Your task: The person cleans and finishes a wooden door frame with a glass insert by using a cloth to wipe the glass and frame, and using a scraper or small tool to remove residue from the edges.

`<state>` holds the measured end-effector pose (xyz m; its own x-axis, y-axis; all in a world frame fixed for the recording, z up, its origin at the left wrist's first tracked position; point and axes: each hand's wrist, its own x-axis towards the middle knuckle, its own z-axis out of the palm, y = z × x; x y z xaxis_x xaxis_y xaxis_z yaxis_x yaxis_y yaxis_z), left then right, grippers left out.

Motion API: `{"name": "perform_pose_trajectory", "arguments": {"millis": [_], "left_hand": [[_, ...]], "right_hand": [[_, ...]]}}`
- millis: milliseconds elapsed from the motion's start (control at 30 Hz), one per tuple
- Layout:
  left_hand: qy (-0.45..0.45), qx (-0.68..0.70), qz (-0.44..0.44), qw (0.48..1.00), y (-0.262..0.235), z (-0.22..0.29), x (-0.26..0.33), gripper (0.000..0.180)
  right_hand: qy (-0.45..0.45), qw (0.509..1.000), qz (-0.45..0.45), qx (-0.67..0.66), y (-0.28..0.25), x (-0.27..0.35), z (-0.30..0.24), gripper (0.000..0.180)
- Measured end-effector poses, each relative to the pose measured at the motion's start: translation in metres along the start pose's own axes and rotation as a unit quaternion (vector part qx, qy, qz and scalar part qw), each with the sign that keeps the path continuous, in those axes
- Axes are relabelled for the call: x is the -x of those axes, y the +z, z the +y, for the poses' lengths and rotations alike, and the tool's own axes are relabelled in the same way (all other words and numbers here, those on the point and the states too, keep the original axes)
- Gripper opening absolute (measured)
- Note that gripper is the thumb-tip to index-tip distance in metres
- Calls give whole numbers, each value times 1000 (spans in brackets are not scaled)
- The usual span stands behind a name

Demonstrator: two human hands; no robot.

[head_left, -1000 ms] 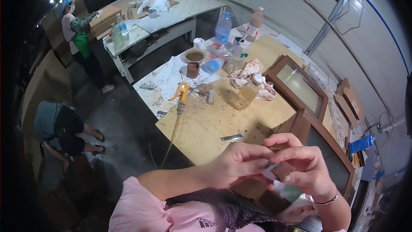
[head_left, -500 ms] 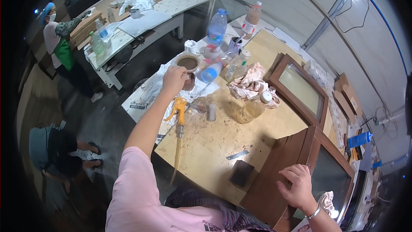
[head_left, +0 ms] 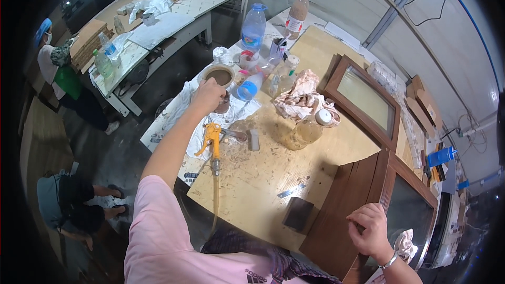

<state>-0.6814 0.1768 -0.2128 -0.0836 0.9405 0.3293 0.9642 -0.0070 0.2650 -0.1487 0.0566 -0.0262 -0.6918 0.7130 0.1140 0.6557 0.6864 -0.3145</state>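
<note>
My left hand point(head_left: 208, 95) is stretched far out over the workbench, fingers closed around a small brown cup point(head_left: 224, 106). The cup stands on white rags just in front of a white bowl of brown liquid point(head_left: 220, 76). My right hand point(head_left: 371, 228) rests near me on the top edge of a dark brown wooden frame point(head_left: 342, 221), fingers curled, with nothing visible in it. An orange spray gun point(head_left: 212, 140) with a hose lies on the plywood bench top point(head_left: 263, 179) under my left forearm.
Plastic bottles point(head_left: 253, 25), a stained rag point(head_left: 300, 100) and a tipped bottle of yellowish liquid point(head_left: 308, 129) crowd the far end. A dark block point(head_left: 298, 213) lies near me. A glazed wooden frame point(head_left: 368, 100) is at right. Two people point(head_left: 59, 68) are at left.
My hands, joined close to me a second ago, have separated. The left reached out to the small cup; the right dropped onto the dark frame. My head has tilted slightly.
</note>
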Motion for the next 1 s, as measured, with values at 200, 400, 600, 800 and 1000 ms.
{"name": "perform_pose_trajectory", "arguments": {"millis": [200, 400, 600, 800, 1000], "left_hand": [[47, 27, 35, 998, -5, 0, -3, 11], [59, -28, 23, 998, -8, -8, 0, 8], [56, -31, -11, 998, -18, 1, 4, 10], [-87, -7, 2, 996, -35, 2, 14, 15], [-72, 0, -1, 997, -31, 6, 26, 15]], "right_hand": [[6, 1000, -1, -1, -1, 0, -2, 10], [4, 1000, 4, -3, 1, -2, -5, 9], [9, 1000, 7, 1, 1, 0, -4, 8], [9, 1000, 16, 5, 1, -1, -8, 8], [8, 1000, 17, 4, 2, 0, -8, 8]]}}
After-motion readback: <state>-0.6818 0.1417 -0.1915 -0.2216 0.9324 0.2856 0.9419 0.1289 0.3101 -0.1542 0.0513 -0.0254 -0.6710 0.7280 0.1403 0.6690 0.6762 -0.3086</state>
